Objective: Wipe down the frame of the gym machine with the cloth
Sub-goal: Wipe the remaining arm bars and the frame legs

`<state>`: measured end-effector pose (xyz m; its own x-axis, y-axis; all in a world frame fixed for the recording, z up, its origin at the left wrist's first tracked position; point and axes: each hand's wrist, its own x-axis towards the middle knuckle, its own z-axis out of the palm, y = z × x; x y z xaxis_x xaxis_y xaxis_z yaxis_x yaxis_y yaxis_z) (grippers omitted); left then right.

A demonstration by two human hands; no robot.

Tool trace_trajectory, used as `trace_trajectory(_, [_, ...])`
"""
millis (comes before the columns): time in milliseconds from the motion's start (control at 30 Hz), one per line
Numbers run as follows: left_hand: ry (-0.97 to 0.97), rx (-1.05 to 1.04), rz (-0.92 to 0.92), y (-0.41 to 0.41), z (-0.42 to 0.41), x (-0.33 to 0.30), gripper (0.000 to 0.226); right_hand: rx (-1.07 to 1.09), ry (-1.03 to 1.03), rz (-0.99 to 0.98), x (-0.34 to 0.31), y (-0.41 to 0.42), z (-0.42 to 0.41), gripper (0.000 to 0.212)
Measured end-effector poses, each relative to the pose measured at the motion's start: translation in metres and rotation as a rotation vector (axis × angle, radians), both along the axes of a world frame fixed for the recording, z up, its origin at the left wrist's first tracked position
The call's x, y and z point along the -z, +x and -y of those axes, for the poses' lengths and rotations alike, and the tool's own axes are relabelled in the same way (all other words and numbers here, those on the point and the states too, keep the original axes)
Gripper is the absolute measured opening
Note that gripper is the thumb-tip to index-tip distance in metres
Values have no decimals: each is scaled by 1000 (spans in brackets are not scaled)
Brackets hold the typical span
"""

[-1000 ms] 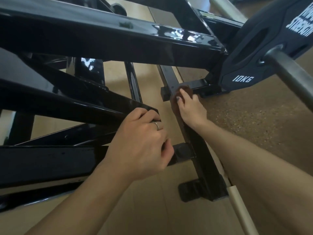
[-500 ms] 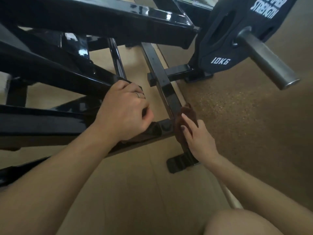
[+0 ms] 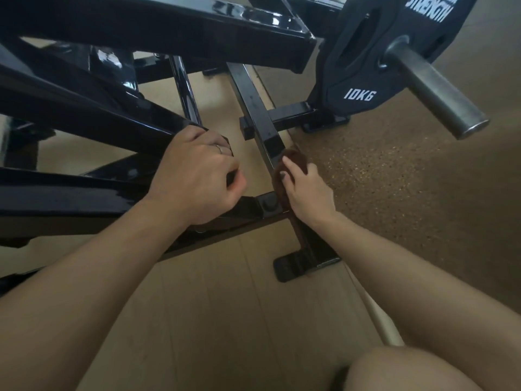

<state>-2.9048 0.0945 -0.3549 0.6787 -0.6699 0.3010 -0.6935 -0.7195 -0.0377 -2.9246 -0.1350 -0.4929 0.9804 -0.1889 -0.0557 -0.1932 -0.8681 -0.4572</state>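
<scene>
The gym machine's black steel frame (image 3: 255, 105) fills the upper left, with a low floor rail running from the top centre down to a foot plate (image 3: 298, 266). A dark brown cloth (image 3: 296, 160) is draped over that rail. My right hand (image 3: 306, 193) presses the cloth against the rail, fingers curled over it. My left hand (image 3: 197, 176) grips the end of a slanted black bar to the left of the rail, fingers wrapped round it, a ring on one finger.
A black 10 kg weight plate (image 3: 366, 66) sits on a grey steel peg (image 3: 434, 86) that sticks out at the upper right. Speckled rubber flooring (image 3: 394, 179) lies to the right, pale wood flooring (image 3: 225, 320) below. My bare knee (image 3: 408, 371) shows at the bottom right.
My right hand has slid the cloth down the rail toward me, from near the cross bracket to the rail's lower part. The left hand keeps its grip on the slanted bar.
</scene>
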Motion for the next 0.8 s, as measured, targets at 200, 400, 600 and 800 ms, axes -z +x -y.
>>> trace_trajectory(200, [9,0,9,0,0,-1,43,-37,42,1,-5,-20,2,49])
trace_trajectory(400, [10,16,30,1,0,1,42,-67,27,75,2,-156,14,49])
trace_trajectory(600, [12,20,25,2,-1,4,42,-79,27,43,-2,-121,23,55])
trace_trajectory(800, [39,7,25,1,0,2,44,-33,3,34,-1,0,3,51])
